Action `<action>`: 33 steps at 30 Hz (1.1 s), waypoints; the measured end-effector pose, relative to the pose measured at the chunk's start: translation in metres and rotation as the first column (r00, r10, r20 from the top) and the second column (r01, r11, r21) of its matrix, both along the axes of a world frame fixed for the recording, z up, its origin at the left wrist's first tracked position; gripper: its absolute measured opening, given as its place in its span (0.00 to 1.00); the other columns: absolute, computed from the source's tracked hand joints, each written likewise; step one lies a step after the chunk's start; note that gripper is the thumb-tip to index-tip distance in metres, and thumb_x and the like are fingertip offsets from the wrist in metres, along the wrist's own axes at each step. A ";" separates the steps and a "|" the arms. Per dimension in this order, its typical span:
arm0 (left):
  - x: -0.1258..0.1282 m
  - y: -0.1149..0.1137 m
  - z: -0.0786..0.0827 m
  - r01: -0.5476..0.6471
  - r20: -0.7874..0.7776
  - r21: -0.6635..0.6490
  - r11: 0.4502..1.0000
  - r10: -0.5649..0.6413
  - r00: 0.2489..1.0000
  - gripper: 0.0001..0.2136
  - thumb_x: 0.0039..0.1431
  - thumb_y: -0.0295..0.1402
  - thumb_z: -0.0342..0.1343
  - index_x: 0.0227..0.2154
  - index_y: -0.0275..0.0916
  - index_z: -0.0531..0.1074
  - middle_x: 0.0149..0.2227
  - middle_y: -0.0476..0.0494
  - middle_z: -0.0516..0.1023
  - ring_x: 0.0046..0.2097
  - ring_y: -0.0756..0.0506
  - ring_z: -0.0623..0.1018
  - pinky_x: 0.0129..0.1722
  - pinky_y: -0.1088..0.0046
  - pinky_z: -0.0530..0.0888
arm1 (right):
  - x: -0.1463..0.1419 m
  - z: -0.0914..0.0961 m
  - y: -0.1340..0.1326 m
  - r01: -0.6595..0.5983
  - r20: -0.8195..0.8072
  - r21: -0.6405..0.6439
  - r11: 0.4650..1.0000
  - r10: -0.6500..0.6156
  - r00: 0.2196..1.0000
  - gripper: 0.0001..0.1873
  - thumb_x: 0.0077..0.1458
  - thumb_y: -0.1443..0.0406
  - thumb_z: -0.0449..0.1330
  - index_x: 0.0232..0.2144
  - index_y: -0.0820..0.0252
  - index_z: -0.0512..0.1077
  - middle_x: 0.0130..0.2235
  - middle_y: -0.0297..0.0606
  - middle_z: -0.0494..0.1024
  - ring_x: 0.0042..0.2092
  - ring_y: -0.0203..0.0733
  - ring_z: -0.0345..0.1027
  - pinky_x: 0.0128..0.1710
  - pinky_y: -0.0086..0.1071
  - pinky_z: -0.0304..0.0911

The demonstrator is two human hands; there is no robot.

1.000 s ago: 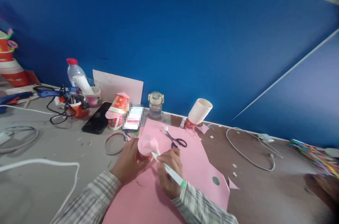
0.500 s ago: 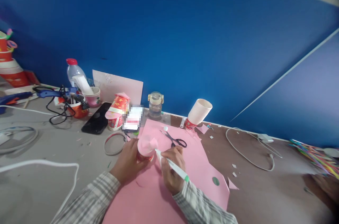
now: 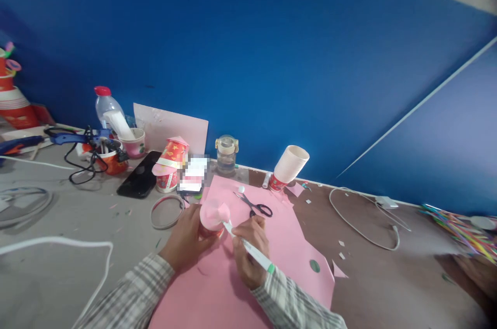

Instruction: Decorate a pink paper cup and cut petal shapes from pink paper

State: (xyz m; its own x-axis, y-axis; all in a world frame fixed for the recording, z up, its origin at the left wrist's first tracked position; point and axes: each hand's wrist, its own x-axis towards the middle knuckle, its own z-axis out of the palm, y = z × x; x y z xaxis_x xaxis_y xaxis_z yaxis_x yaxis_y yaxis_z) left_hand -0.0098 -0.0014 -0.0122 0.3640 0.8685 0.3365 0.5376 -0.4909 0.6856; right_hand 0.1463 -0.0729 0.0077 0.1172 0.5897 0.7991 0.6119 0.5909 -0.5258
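My left hand (image 3: 185, 238) is wrapped round a small cup covered in pink paper (image 3: 213, 216), holding it on a large pink paper sheet (image 3: 279, 246). My right hand (image 3: 250, 254) grips a white marker with a green end (image 3: 250, 250). The marker's tip touches the lower right side of the pink cup. Black-handled scissors (image 3: 254, 204) lie on the sheet just beyond my right hand.
A tape ring (image 3: 166, 211), black phone (image 3: 140, 180), red decorated paper cup (image 3: 170, 164), glass jar (image 3: 227, 154) and tilted stack of paper cups (image 3: 289, 167) stand behind. A glue gun (image 3: 73, 137), bottle (image 3: 108, 108) and white cables (image 3: 365, 225) lie around the table.
The marker tip drew away from the cup to the right and then came back against it. My left hand kept the cup still; the view shifted slightly.
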 end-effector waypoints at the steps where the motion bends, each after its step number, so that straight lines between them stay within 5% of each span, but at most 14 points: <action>1: 0.000 0.000 -0.001 0.002 -0.004 0.001 1.000 -0.002 1.000 0.17 0.37 0.41 0.61 0.34 0.49 0.68 0.32 0.52 0.70 0.34 0.44 0.71 0.32 0.66 0.71 | -0.001 0.001 0.000 -0.007 0.005 0.009 1.000 0.007 1.000 0.06 0.46 0.71 0.55 0.28 0.56 0.70 0.23 0.29 0.73 0.23 0.36 0.65 0.35 0.38 0.56; 33: -0.001 0.000 0.000 0.025 -0.035 -0.003 1.000 -0.025 0.999 0.17 0.36 0.37 0.62 0.34 0.50 0.67 0.33 0.52 0.70 0.35 0.43 0.70 0.34 0.65 0.70 | -0.006 0.000 0.003 0.007 0.005 -0.008 1.000 -0.007 1.000 0.06 0.47 0.71 0.55 0.28 0.55 0.70 0.23 0.28 0.73 0.23 0.37 0.67 0.35 0.39 0.56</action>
State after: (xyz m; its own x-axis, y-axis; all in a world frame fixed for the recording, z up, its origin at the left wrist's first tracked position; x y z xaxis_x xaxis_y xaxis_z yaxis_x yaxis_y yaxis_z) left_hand -0.0107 -0.0012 -0.0122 0.3971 0.8598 0.3210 0.5487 -0.5027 0.6680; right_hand 0.1402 -0.0697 0.0075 0.1170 0.5956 0.7947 0.6184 0.5825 -0.5276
